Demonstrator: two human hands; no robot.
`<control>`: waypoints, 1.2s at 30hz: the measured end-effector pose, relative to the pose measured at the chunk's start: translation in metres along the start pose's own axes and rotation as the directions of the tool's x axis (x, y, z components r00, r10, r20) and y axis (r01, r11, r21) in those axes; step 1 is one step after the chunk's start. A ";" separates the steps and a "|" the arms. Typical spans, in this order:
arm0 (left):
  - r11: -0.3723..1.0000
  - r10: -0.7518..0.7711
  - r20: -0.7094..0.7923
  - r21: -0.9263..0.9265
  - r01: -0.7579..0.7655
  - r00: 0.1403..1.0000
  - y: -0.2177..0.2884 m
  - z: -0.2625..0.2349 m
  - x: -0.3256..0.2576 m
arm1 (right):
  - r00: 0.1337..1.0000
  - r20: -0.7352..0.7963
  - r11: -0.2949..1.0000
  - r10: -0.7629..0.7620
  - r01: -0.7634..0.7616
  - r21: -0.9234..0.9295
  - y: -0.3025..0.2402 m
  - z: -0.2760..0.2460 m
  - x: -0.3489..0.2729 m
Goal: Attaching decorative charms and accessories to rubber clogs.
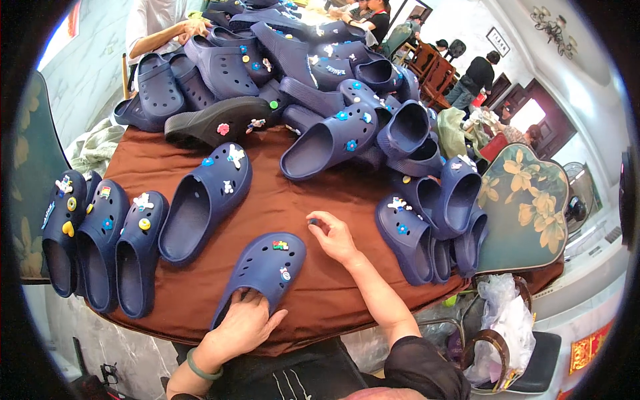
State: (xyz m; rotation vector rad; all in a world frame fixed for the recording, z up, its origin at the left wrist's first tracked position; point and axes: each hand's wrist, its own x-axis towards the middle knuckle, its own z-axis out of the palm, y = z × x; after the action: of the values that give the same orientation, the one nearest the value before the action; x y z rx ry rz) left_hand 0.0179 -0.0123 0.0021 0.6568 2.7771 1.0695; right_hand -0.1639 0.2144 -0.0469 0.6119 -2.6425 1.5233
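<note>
Pinching a small dark charm between thumb and fingertips, our right hand hovers just above the brown tablecloth, a little to the right of the clog we are working on. Our left hand, with a green bangle at the wrist, lies spread over the heel end of that navy clog, fingers curled into its opening to pin it flat to the cloth. The clog's perforated toe already carries a multicoloured charm and a small round one.

We judge the step in hand to be the fitting of another charm into this clog: the piece is picked up but not yet seated. The next move, as we read it, calls for carrying the pinch across to a free hole on the toe and pressing the charm's stud through while the left hand braces the shoe.

Further out, a decorated clog lies just left of ours, and a row of finished clogs sits at the table's left edge. A stacked group of clogs stands to the right, and a large heap of clogs fills the far side, where another person's hands are busy.
</note>
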 end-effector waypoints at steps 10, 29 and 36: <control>0.999 -0.042 -0.031 -0.010 0.041 0.999 0.004 0.008 -0.003 | 0.979 0.058 0.904 0.196 -0.203 0.376 0.005 0.002 -0.004; 1.000 -0.010 -0.091 0.022 0.012 0.996 0.006 0.010 -0.002 | 0.966 0.122 0.818 0.226 -0.256 0.514 0.009 -0.002 -0.001; 0.999 -0.018 -0.079 0.027 0.020 0.997 0.006 0.011 -0.004 | 0.968 0.115 0.815 0.222 -0.249 0.523 0.000 0.000 -0.002</control>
State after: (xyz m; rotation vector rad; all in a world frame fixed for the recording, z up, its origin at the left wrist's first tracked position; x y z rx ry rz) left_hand 0.0257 -0.0031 -0.0028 0.6026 2.8634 1.0787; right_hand -0.1620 0.2155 -0.0476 0.3362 -2.3787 2.3843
